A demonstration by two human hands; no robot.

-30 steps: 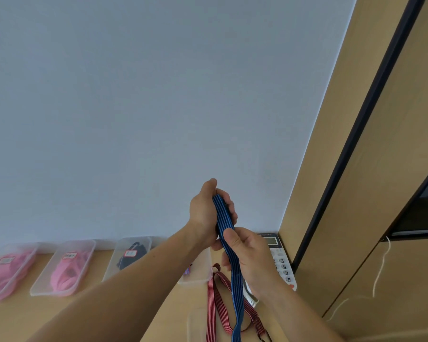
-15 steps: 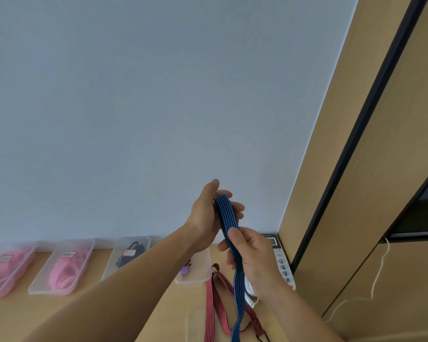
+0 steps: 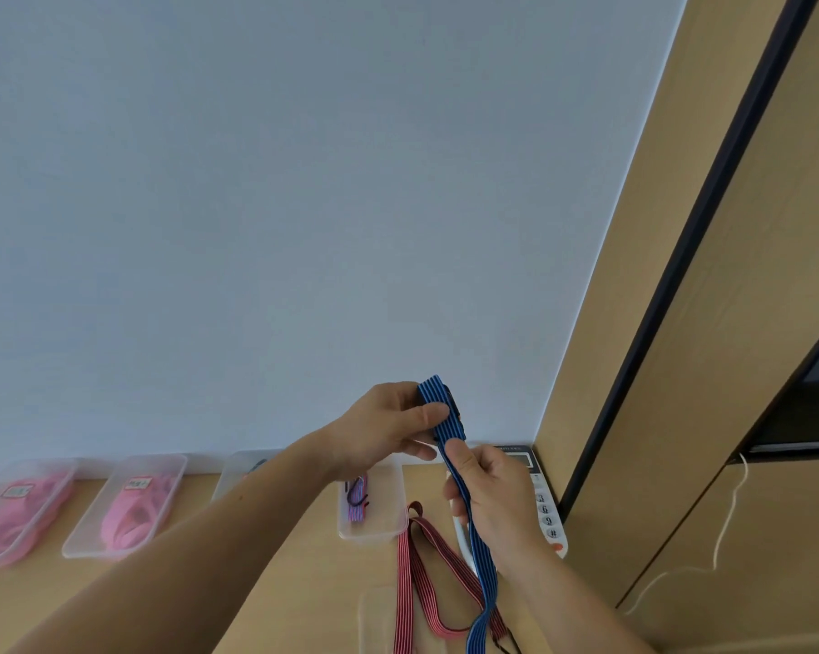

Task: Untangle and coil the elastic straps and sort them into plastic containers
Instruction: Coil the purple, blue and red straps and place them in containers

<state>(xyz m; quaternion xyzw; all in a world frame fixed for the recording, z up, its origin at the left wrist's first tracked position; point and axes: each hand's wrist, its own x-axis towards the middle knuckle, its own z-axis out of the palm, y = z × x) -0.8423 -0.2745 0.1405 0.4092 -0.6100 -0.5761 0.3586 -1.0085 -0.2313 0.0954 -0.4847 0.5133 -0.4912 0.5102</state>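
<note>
A blue striped elastic strap (image 3: pixel 445 417) is held up in front of the wall. My left hand (image 3: pixel 388 429) pinches its folded top end between thumb and fingers. My right hand (image 3: pixel 490 498) grips the strap just below, and the rest hangs down past the bottom edge. A red striped strap (image 3: pixel 409 573) lies loose on the wooden table. Clear plastic containers stand along the wall: two with pink straps (image 3: pixel 18 507) (image 3: pixel 131 509), one with a dark strap (image 3: pixel 242 469) partly hidden by my left forearm, one with a small purple-and-red strap (image 3: pixel 374 507).
A white desk phone (image 3: pixel 546 507) lies at the table's right end, behind my right hand. A clear lid or container (image 3: pixel 374 616) sits near the bottom edge. A wooden panel with a dark frame and a white cord (image 3: pixel 728 526) rises at the right.
My left hand has shifted from a closed fist around the strap's top to a thumb-and-finger pinch. Both hands sit slightly lower and further right, and the view has tilted a little.
</note>
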